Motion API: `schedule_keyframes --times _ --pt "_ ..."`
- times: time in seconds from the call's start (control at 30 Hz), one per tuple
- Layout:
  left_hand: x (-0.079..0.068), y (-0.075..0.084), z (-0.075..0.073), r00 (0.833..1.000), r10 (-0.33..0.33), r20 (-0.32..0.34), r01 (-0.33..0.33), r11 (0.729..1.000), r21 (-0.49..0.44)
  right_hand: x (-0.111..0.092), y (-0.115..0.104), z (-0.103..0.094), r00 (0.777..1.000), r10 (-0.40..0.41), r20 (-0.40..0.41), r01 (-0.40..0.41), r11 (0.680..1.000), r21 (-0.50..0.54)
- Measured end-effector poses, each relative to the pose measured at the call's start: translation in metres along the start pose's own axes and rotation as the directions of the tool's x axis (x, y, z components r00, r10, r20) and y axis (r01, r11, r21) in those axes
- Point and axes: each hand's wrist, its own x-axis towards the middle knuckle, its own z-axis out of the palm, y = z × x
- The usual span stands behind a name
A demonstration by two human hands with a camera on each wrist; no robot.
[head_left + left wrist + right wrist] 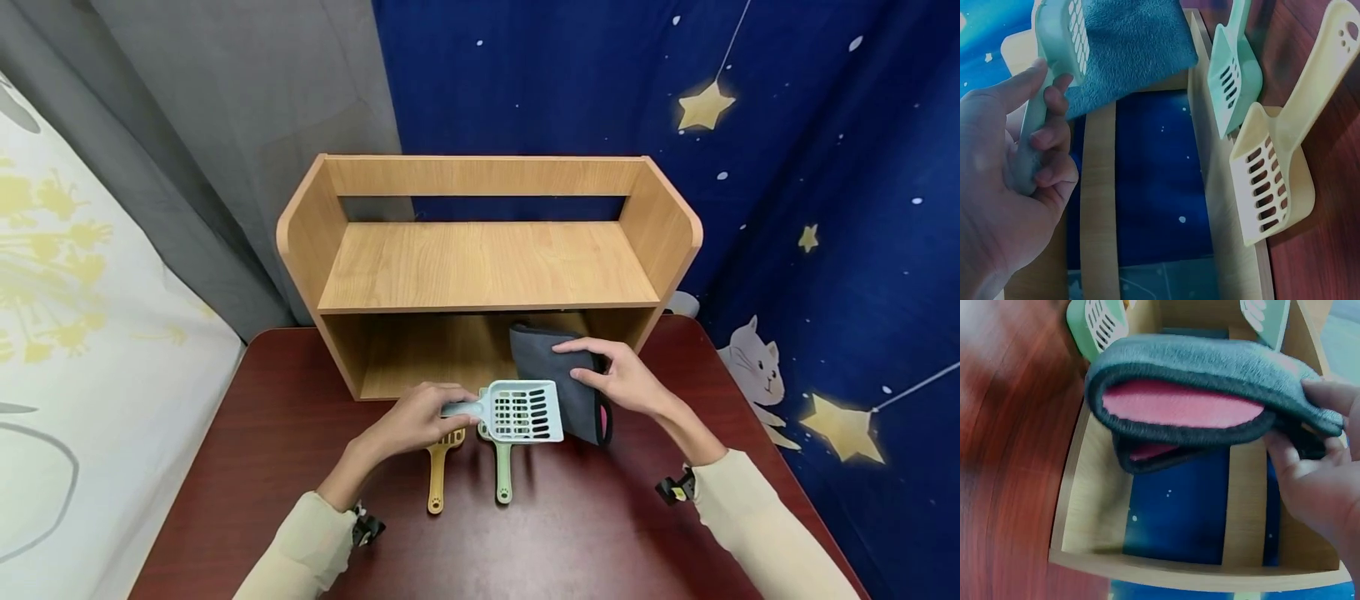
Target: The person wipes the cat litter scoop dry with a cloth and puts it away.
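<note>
Left hand [418, 418] gripping a blue scoop [517, 411] over the bench [600, 542], right hand [626, 379] pinching a folded grey cloth [546, 358] at that scoop's two o'clock, green scoop [503, 475] at six, yellow scoop [437, 479] at eight

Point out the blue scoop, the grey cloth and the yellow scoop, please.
Blue scoop [529, 412], head view: its slotted face.
Grey cloth [579, 405], head view: its grey outer side.
Yellow scoop [1294, 119], left wrist view: the base of its handle.

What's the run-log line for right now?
left hand: holds blue scoop by handle | right hand: grips folded gray cloth | yellow scoop, green scoop: on table
</note>
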Motion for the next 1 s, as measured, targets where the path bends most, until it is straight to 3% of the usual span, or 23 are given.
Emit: schedule_keyframes --times 0.27,0.5,0.7,0.83,1.0 --pt "0.003 0.003 -0.002 0.999 0.02 0.046 -0.016 0.996 -0.09 0.018 0.002 0.006 0.992 0.026 0.125 -0.053 0.974 0.221" --pt "0.003 0.007 -0.001 0.998 0.028 0.06 -0.019 0.99 -0.137 0.038 -0.001 0.011 0.975 -0.019 0.223 -0.012 0.991 0.136" --pt "0.008 0.012 0.003 0.996 0.045 0.071 -0.038 0.993 -0.11 0.053 -0.005 0.026 0.947 -0.061 0.315 0.023 0.992 0.123" --pt "0.007 0.013 0.003 0.997 0.022 0.069 -0.015 0.995 -0.101 0.052 -0.006 0.025 0.947 -0.047 0.317 0.011 0.993 0.114" --pt "-0.001 0.006 -0.003 0.999 0.012 0.046 -0.008 0.996 -0.084 0.04 -0.004 0.009 0.949 -0.007 0.314 -0.024 0.995 0.094"
